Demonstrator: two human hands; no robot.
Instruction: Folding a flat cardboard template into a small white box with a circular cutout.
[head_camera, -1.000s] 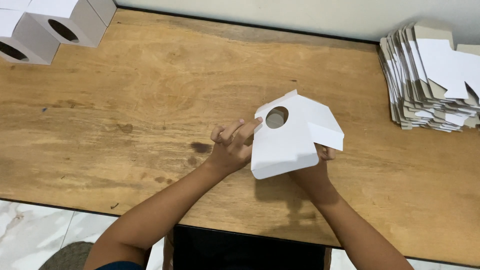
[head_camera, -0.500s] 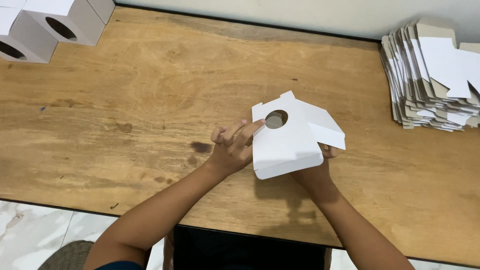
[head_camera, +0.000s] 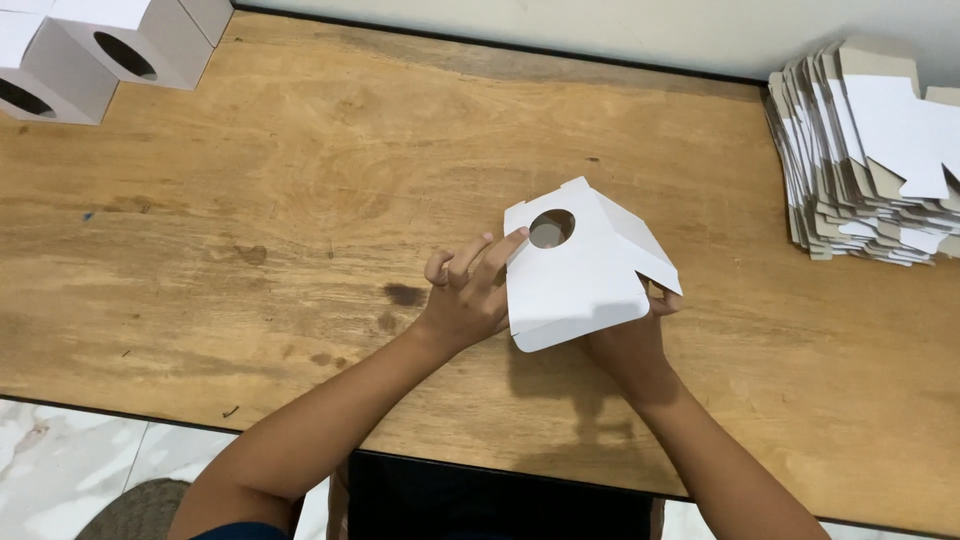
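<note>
— Where's your white carton blank (head_camera: 575, 275)?
— Mid-surface, off the wood: your left hand (head_camera: 470, 295) pinches its left edge, right hand (head_camera: 630, 340) grips underneath.
— Risk?
— Squeeze unevenly and you'll likely crease a panel.

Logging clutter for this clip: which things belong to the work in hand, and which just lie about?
In hand:
- white card blank with a round hole, held by left hand and right hand

Lying about:
- stack of flat blanks, table's right edge
- folded white boxes, far left corner
- wooden table
</note>
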